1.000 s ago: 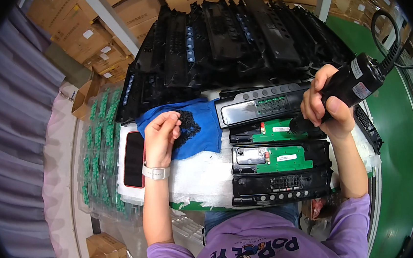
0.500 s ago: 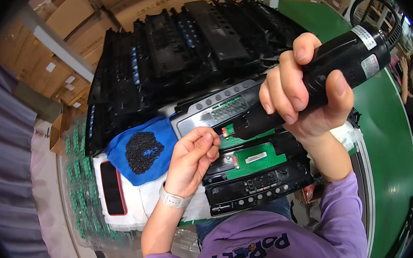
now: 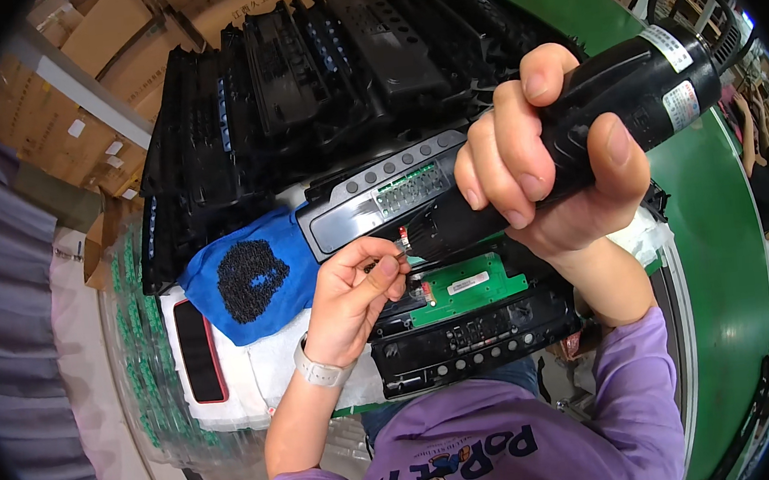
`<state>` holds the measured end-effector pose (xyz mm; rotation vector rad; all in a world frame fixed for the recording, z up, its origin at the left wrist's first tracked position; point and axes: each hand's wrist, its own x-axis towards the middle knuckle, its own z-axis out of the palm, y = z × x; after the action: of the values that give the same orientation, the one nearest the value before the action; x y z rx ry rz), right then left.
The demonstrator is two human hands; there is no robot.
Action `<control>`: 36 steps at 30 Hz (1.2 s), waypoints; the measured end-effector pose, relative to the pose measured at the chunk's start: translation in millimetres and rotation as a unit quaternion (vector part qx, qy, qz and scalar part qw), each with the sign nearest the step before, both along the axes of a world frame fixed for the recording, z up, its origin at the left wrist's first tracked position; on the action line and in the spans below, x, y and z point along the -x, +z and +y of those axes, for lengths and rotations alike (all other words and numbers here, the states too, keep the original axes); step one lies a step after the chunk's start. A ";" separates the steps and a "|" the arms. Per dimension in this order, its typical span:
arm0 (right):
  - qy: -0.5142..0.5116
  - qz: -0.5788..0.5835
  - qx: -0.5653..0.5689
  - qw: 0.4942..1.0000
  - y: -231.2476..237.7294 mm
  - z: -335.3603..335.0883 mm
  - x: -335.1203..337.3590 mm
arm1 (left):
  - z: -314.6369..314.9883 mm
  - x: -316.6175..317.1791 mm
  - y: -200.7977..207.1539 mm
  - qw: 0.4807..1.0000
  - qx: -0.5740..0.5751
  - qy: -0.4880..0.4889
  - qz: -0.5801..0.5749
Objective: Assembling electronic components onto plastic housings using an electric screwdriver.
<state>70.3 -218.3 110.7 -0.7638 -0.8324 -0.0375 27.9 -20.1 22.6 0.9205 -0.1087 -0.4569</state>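
Observation:
A thick black electric screwdriver [image 3: 614, 96] is gripped in my right hand [image 3: 546, 153], pointing down and left over the work. My left hand [image 3: 361, 283] is closed in a pinch beside the driver's tip, and small black screws [image 3: 371, 266] show between its curled fingers. Below the driver lies a black panel with a green circuit board [image 3: 476, 289], bearing a white label and a small red-and-white part. Another black panel with a row of round buttons [image 3: 481, 346] is nearest me. A grey-faced panel [image 3: 347, 228] lies just beyond my hands. The driver's tip is hard to make out.
A heap of small black screws [image 3: 247, 289] rests on a blue cloth [image 3: 201, 283] at left, near a red-edged phone [image 3: 200, 352]. Many black panels [image 3: 283, 75] are stacked at the back. Clear trays with green parts [image 3: 143, 352] stand along the left side.
The view has shifted slightly. My left fingers stay by the driver's tip, and small black screws now show between them. The right hand still grips the screwdriver, which has moved slightly left.

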 end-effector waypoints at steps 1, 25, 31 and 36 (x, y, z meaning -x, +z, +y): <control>-0.003 0.001 0.001 1.000 -0.4 0.4 0.5 | 0.1 0.1 -0.7 1.000 0.001 0.000 0.002; -0.089 0.101 0.133 0.982 -40.5 10.6 9.3 | 7.4 5.4 -3.4 0.978 -0.174 0.101 -0.057; -0.044 0.058 0.206 0.976 -45.3 14.6 10.7 | 4.5 4.3 -4.3 0.970 -0.204 0.115 -0.067; -0.125 -0.131 0.349 0.919 -30.5 21.8 11.5 | -3.4 6.5 -4.3 0.963 -0.206 0.154 -0.081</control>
<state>58.8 -196.5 80.2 -1.5663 -1.0090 -0.0730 21.4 -23.5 18.4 1.3606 -0.0157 -0.1109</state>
